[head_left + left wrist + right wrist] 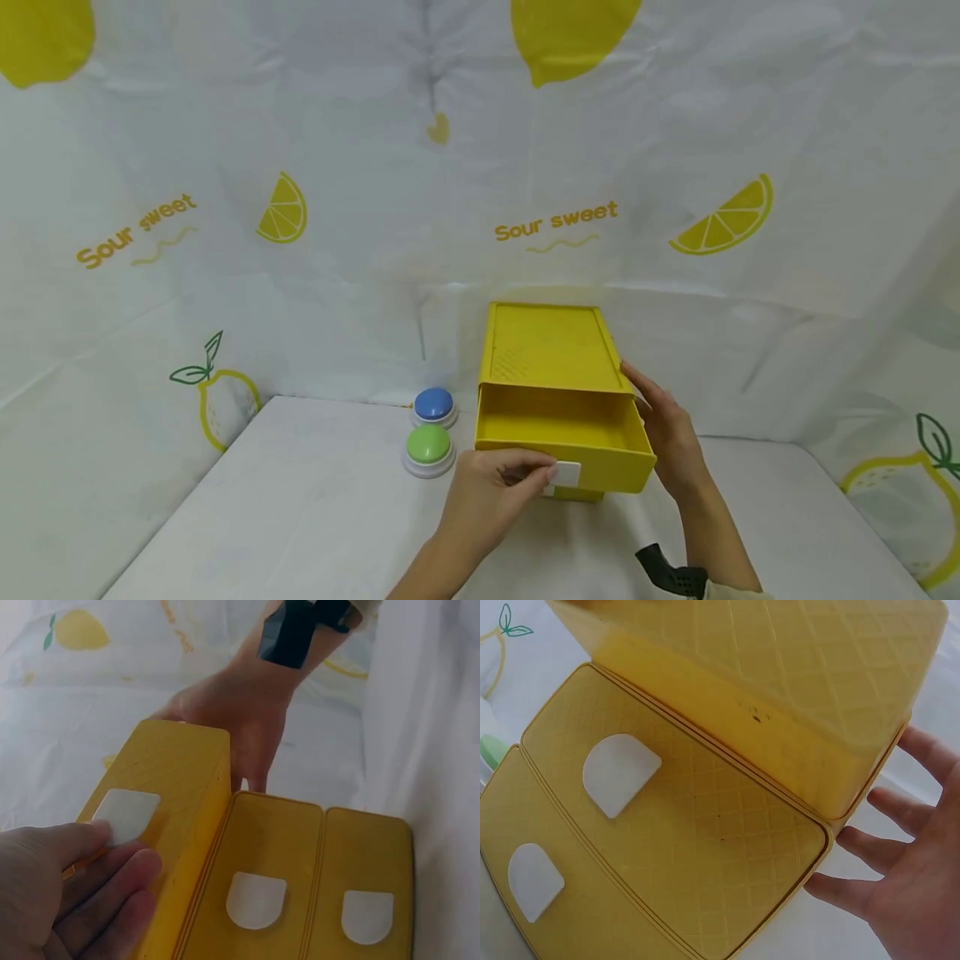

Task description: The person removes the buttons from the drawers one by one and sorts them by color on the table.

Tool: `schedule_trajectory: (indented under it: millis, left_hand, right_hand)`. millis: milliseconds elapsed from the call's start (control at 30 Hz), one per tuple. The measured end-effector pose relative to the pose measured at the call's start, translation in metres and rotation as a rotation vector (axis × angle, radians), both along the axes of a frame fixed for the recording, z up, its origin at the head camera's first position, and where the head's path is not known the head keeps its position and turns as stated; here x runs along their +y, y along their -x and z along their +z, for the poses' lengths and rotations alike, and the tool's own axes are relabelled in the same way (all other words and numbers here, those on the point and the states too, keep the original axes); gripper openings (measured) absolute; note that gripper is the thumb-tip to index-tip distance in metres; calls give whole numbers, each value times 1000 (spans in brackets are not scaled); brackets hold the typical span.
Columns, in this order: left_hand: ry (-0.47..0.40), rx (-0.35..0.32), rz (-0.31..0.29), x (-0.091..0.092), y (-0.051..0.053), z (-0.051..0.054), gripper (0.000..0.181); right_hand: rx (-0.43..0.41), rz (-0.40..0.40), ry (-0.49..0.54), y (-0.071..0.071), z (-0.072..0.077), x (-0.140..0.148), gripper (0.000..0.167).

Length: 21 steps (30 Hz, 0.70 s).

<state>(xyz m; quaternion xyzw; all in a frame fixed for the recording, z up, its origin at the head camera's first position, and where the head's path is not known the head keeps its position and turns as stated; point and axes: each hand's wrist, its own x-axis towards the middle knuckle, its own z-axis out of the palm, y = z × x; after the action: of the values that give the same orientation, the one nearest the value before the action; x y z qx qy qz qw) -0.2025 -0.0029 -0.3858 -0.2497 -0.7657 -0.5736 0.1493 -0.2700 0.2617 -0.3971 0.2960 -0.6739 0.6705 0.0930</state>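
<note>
A small yellow drawer cabinet (551, 346) stands against the cloth backdrop, its top drawer (611, 471) pulled out toward me. My left hand (483, 496) pinches the white tab (568, 474) on that drawer's front between thumb and fingers; the left wrist view shows the thumb on the tab (129, 814). Two lower drawers, a middle one (274, 832) and a bottom one (367, 855), are closed, each with a white tab. At the cabinet's right side is my right hand (671, 437), its spread fingers (907, 814) resting against the side wall.
Left of the cabinet, a blue push button (433, 404) and a green push button (428, 446) sit on white bases. The white table (300, 500) meets a lemon-printed cloth (375, 208) at the back and sides. A black strap (671, 575) crosses the right wrist.
</note>
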Motion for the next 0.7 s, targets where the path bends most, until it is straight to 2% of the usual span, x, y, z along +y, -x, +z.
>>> schedule_trajectory:
  millis: [133, 267, 400, 500, 700]
  left_hand:
    - [8, 17, 25, 3, 13, 0, 9]
    - [17, 54, 49, 6, 28, 1, 9]
    - [30, 77, 84, 9, 43, 2, 11]
    - [26, 82, 109, 11, 53, 2, 13]
    - [-5, 80, 132, 15, 63, -1, 13]
  right_hand:
    - [-12, -27, -5, -2, -1, -1, 62]
    - [-12, -113, -27, -4, -2, -5, 56]
    - [-22, -265, -78, -3, -3, -13, 47]
    - [-23, -360, -109, 1, -5, -19, 50]
    - [-15, -430, -129, 4, -6, -24, 54]
